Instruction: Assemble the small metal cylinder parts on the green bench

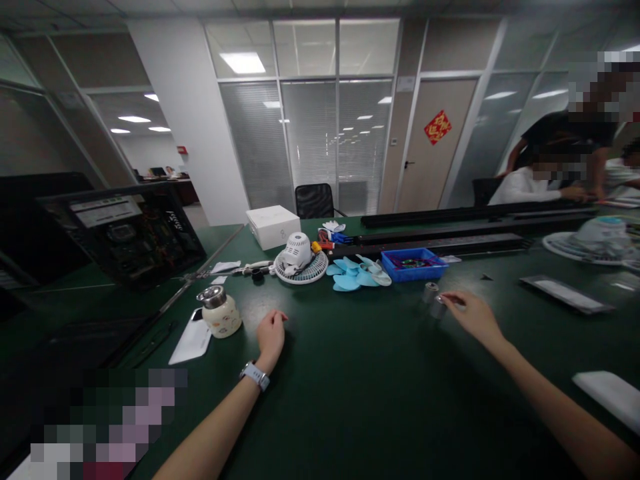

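Note:
My left hand (271,332) rests on the dark green table (350,373), fingers curled into a loose fist with nothing visible in it; a watch sits on that wrist. My right hand (473,315) reaches forward, its fingertips pinched on a small silver cylinder (439,307). A second silver cylinder (429,292) stands just beyond it. Further back lie a white fan grille and motor (296,261), light blue fan blades (356,273) and a blue tray (413,263) of small parts.
A cream jar with a metal lid (219,311) and a white phone (193,340) lie left of my left hand. An open computer case (125,233) stands at left, a white box (273,225) behind. Long black rails (450,230) cross the table. People work at far right.

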Tool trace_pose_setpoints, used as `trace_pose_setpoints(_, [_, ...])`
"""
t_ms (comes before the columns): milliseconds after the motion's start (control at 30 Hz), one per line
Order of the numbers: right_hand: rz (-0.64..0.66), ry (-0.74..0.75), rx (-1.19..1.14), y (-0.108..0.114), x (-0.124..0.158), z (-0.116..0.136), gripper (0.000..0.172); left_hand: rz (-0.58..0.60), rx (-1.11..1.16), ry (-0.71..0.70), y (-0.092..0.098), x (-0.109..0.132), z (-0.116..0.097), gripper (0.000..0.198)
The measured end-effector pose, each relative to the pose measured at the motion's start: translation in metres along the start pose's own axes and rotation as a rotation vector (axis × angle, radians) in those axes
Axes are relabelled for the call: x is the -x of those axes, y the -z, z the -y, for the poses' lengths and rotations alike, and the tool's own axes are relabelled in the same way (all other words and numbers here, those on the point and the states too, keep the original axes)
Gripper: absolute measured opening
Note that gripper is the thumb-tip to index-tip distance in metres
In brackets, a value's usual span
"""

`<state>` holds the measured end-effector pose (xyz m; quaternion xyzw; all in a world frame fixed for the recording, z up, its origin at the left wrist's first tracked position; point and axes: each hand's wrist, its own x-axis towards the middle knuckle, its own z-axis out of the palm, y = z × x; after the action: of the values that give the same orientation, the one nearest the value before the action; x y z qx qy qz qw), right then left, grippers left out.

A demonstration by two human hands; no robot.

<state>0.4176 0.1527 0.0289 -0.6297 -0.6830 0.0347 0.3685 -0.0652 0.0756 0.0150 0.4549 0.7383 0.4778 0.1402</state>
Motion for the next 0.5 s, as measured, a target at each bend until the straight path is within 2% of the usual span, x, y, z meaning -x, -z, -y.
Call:
trace_pose_setpoints(167, [0.033, 0.020, 0.122, 0.000, -0.006, 0.000, 0.052, -0.006, -0.001, -0.015, -0.001, -0.001, 0.002, 0.028])
trace_pose_setpoints(300, [-0.017, 0.001, 0.238, -0.001, -0.027, 0.007, 0.067, -0.010, -0.012, -0.028, -0.002, -0.001, 0.003, 0.029])
trace_pose_setpoints(367, [0.013, -0.022, 0.267, -0.004, -0.041, 0.008, 0.064, -0.006, -0.010, -0.032, -0.002, -0.001, 0.003, 0.029])
trace_pose_setpoints(500, [0.168, -0.098, 0.232, -0.013, -0.063, 0.001, 0.045, 0.000, -0.011, -0.014, -0.002, -0.002, 0.004, 0.028])
